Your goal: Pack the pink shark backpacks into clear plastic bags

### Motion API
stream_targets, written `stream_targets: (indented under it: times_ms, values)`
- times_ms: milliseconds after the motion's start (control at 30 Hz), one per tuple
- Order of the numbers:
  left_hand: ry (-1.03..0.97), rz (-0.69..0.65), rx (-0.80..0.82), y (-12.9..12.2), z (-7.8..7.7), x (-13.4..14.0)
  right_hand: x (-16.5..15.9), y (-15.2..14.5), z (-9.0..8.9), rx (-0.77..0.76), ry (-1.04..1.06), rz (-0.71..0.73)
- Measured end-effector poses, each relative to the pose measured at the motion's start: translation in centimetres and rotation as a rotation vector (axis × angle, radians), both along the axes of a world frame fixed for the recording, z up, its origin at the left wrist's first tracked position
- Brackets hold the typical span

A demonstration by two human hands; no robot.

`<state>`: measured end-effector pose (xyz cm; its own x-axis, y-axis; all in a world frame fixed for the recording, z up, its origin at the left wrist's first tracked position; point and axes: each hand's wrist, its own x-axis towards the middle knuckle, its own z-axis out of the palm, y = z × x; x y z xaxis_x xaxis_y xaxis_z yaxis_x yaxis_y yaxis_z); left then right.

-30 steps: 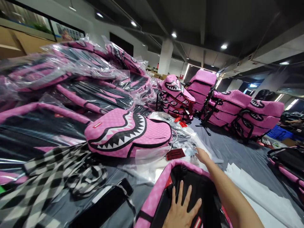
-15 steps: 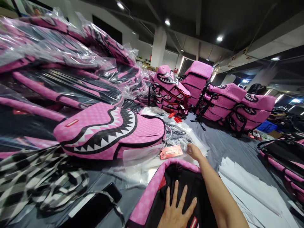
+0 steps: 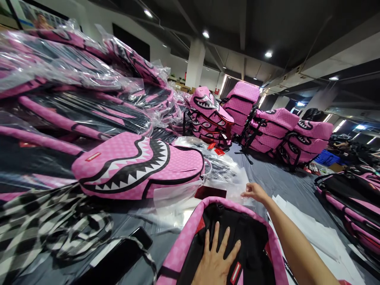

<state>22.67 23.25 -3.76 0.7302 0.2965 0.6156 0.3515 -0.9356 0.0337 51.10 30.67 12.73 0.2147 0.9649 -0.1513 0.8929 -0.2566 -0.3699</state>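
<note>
My left hand (image 3: 218,253) lies flat with fingers spread on the black padded back of a pink checkered backpack (image 3: 190,245). Beyond that backpack's top edge, my right hand (image 3: 255,192) is closed with its fingertips pinched together, beside clear plastic bags (image 3: 228,174). Whether something thin is between those fingertips is too small to tell. A dark red tag (image 3: 210,192) lies on the plastic just past the backpack. To the left rests another pink backpack (image 3: 133,166) with a shark-mouth print, face up.
Plastic-wrapped backpacks (image 3: 89,114) are heaped on the left. Stacked pink backpacks (image 3: 270,130) stand at the back. White sheets (image 3: 320,233) lie to the right, near more backpacks (image 3: 353,206). A checkered cloth (image 3: 29,229) and a black phone-like object (image 3: 141,237) are at left front.
My right hand has moved slightly right, away from the tag, which has turned from bright red to dark. My left hand stays flat on the backpack. The view has shifted a little.
</note>
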Motion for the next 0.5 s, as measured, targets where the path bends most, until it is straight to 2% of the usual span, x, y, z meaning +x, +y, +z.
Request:
stream_targets:
  times_ms: [133,233,300,433,500]
  values:
    - [0.030,0.012,-0.012,0.0,0.1,0.2,-0.2,0.5,0.3,-0.084,0.068,0.026]
    - [0.068,-0.005,-0.075,0.0,0.1,0.2,0.2,0.6,1.5,-0.080,0.039,-0.021]
    - [0.072,-0.009,-0.092,0.1,0.1,0.2,1.0,1.1,3.3,0.015,-0.041,-0.116]
    - [0.061,-0.013,-0.086,0.1,-0.2,0.5,2.4,3.4,7.7,0.339,-0.249,-0.359]
    - [0.051,-0.019,-0.083,0.1,-0.4,0.7,2.1,4.3,8.7,0.450,-0.308,-0.402]
